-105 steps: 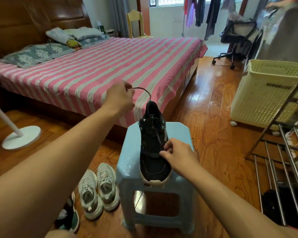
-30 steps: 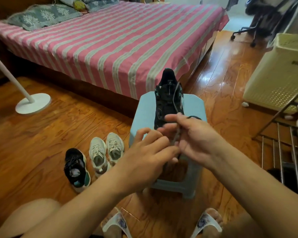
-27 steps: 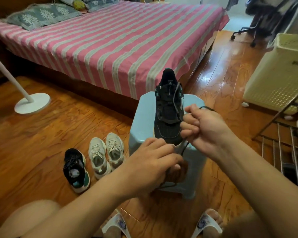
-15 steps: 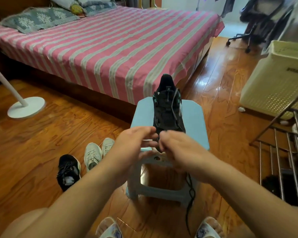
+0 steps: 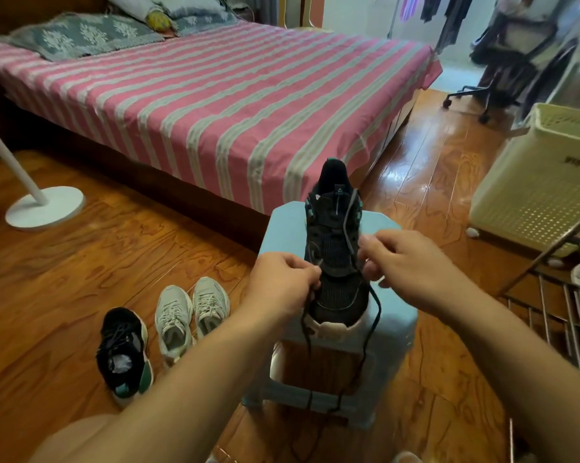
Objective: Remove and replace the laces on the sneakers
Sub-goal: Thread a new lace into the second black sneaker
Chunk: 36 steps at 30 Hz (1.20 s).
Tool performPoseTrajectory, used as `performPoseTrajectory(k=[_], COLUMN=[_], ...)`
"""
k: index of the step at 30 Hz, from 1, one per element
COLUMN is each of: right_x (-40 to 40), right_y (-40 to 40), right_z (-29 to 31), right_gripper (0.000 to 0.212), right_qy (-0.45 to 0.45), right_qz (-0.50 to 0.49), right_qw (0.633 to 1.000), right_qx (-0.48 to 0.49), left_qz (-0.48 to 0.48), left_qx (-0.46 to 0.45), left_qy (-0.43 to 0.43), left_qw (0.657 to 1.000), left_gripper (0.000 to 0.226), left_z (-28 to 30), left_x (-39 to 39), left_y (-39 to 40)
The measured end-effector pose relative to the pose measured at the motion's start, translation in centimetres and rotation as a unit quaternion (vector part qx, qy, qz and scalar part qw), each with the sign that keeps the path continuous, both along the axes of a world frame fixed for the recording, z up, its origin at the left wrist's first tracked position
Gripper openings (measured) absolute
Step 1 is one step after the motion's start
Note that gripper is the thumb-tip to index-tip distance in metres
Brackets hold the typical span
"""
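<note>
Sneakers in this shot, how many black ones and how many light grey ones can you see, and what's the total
Black sneakers: 2, one on the blue stool between both hands, one on the floor.
Light grey sneakers: 2, side by side on the floor.
Total: 4 sneakers.

Single head-worn wide-angle view, looking forward and down from close above the stool (image 5: 390, 305), past both forearms toward the bed (image 5: 215, 105) and floor (image 5: 81, 279).
</note>
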State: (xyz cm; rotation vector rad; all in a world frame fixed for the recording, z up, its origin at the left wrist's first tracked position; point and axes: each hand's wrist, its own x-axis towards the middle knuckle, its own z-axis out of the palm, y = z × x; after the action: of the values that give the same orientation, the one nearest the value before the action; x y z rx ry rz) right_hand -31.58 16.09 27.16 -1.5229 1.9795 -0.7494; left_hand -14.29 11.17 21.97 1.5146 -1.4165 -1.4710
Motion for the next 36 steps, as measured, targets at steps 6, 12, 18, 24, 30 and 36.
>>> performPoseTrajectory(k=[6,12,18,24,30,36], right_x=[-0.7,-0.8,-0.7,0.1,0.6,0.8], right_y=[-2.3,-3.1,-3.7,-3.5,-5.5,-6.7], right_z=[-3.5,-4.2,-5.0,-5.2,-5.7,-2.6], right_gripper=[0.021,0.016,0.017,0.009,0.031,0.014], right_qy=[0.061,0.044,0.069,0.126,0.161,0.254], right_qz=[0.018,0.015,0.018,0.041,0.128,0.212], right_qw=[0.998,0.998,0.996,0.983,0.961,0.929], right_qx=[-0.027,-0.038,-0.046,-0.128,-0.186,-0.163], left_qz=[0.028,0.068,0.088,0.015,0.049,0.031], left_qx=[-0.015,-0.008,-0.03,-0.187,-0.136,-0.167], left_qy=[-0.041,-0.014,-0.037,-0.23,-0.087,-0.093], left_qw=[0.999,0.998,0.995,0.955,0.986,0.981], left_gripper=[0.017,0.018,0.016,0.019,0.017,0.015], left_z=[-0.7,-1.1,-1.3,-1.4,-2.6,-3.1], left_x=[-1.3,-2.1,-2.8,-3.1,-3.2,-2.8], left_y=[-0.2,0.2,-0.1,-0.2,-1.2,-1.1])
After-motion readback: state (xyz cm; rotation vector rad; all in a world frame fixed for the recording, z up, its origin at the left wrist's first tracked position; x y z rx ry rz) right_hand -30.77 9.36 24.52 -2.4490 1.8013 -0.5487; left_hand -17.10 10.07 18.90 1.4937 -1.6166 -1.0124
